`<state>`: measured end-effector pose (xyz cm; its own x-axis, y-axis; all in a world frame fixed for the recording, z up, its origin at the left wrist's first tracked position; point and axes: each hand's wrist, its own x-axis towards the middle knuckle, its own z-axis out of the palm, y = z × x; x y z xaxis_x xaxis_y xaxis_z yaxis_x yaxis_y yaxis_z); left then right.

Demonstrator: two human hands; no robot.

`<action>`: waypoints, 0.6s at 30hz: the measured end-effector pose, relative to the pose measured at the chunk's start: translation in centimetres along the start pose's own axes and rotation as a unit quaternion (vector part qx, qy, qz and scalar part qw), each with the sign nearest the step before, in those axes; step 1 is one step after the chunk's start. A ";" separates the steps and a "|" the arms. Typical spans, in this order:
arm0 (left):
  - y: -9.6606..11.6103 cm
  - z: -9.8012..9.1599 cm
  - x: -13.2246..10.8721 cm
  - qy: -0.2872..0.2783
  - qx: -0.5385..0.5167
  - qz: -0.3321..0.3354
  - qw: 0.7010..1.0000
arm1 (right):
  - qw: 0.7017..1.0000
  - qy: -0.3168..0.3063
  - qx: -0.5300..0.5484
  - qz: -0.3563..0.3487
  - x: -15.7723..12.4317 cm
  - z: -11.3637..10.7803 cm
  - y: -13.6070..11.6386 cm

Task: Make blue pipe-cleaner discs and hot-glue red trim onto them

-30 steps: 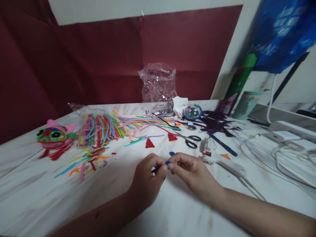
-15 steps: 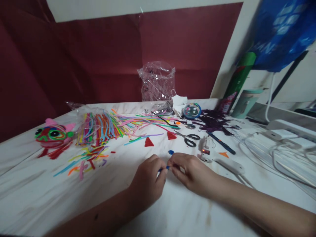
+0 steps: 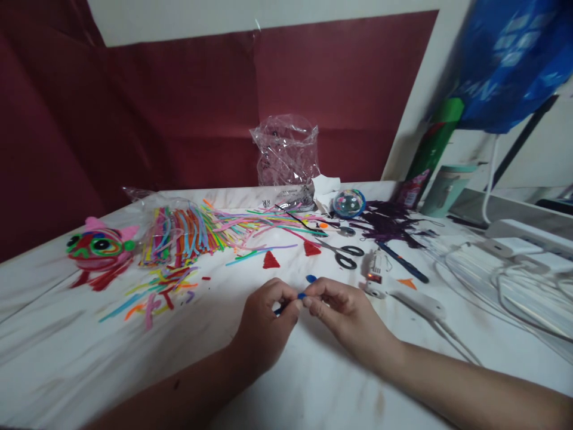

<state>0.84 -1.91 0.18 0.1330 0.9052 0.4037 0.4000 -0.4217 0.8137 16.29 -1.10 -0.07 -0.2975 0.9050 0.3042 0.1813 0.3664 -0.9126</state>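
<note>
Broadly, a creased dark red sheet [image 3: 340,89] spans much of the pale wall [image 3: 188,18] behind a white, grey-streaked tabletop [image 3: 134,370]. Blue plastic [image 3: 514,71] shows at upper right. Coloured pipe cleaners [image 3: 192,230] spread over the tabletop's left and back, reaching toward a crumpled clear bag [image 3: 289,152]. Over the middle, nearer than the scissors [image 3: 336,251], the left hand [image 3: 268,316] and right hand [image 3: 347,304] meet, fingertips of both pinching a small blue piece [image 3: 301,296]; a blue scrap [image 3: 310,278] lies just beyond.

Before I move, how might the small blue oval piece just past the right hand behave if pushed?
The blue piece is probably light, looking tiny beside the right hand. Lying low on the white marbled table, it would likely slide rather than roll.
</note>
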 end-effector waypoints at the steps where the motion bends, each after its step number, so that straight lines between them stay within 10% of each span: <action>1: 0.0 0.1 0.0 -0.006 0.010 -0.008 1.000 | 1.000 0.001 -0.024 -0.008 0.0 -0.1 0.0; 14: -1.0 0.0 -0.2 -0.071 0.182 0.115 0.974 | 0.930 -0.124 -0.290 -0.186 0.7 -1.8 0.0; 18: -0.5 -0.2 -0.2 -0.078 0.167 0.111 0.977 | 0.951 -0.131 -0.244 -0.137 0.8 -1.7 -0.2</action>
<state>0.45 -1.88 -0.18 0.3762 0.8010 0.4656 0.6149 -0.5918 0.5212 17.62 -0.03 0.83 -0.6077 0.6997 0.3757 0.4585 0.6953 -0.5534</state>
